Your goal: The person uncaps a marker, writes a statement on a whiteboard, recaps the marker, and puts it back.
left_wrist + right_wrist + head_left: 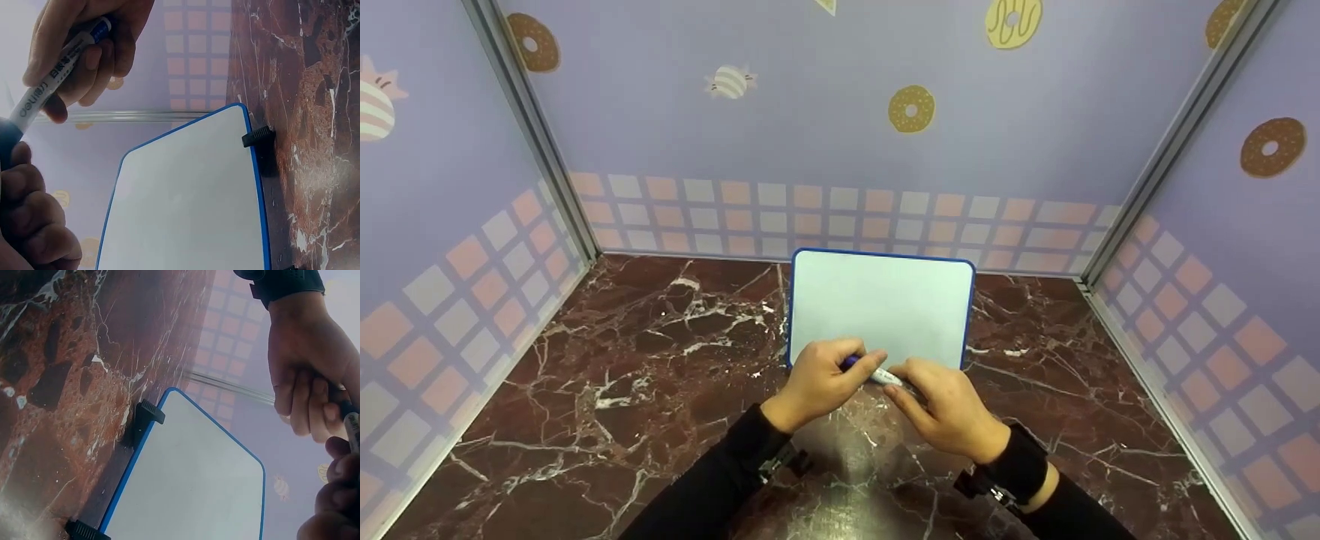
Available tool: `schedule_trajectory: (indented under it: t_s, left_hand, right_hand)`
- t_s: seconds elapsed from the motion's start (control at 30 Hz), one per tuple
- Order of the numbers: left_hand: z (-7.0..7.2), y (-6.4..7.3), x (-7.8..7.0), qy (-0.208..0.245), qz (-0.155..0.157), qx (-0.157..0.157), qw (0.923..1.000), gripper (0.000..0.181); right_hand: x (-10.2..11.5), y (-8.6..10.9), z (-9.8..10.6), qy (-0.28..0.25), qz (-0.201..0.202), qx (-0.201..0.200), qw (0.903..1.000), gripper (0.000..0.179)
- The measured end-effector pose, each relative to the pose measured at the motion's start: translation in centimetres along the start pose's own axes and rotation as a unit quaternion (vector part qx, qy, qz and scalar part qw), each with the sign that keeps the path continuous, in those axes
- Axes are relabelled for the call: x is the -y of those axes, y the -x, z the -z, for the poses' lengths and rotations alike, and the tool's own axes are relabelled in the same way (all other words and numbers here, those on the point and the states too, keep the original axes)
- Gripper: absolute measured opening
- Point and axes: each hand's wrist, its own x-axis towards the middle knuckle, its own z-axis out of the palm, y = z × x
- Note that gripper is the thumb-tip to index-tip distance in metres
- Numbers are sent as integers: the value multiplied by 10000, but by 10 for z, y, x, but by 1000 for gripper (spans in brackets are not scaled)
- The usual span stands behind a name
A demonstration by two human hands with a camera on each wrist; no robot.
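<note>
A whiteboard marker (886,377) with a white barrel and blue ends is held between both hands, in front of the board's lower part. My left hand (821,381) grips the dark blue end. My right hand (949,409) pinches the barrel toward the other end, where a blue tip shows in the left wrist view. Dark lettering runs along the marker barrel (49,84) there. Behind the hands stands a small whiteboard (883,307) with a blue frame; its surface looks blank. The hands hide its bottom edge in the head view.
Black feet, one at the board's near corner (149,413), prop the board on the dark red marble-patterned tabletop (675,390). Purple panels with doughnut and sweet pictures, such as the back wall (810,135), enclose the table on three sides. Both wrists wear black straps with cameras.
</note>
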Motion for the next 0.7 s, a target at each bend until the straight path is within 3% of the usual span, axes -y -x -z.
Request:
schedule_trajectory:
  t_s: [0.27, 0.47, 0.7]
  left_hand:
    - [-3, 1, -1, 58, -395, -451, 9982, 46]
    - [3, 1, -6, 94, -504, -396, 9979, 44]
    - [9, -3, -14, 135, -841, -337, 9958, 43]
  right_hand:
    - [6, -2, 1, 150, 350, 93, 9992, 29]
    - [13, -4, 4, 104, 382, 214, 9990, 32]
    - [19, -7, 9, -199, 437, 142, 9987, 30]
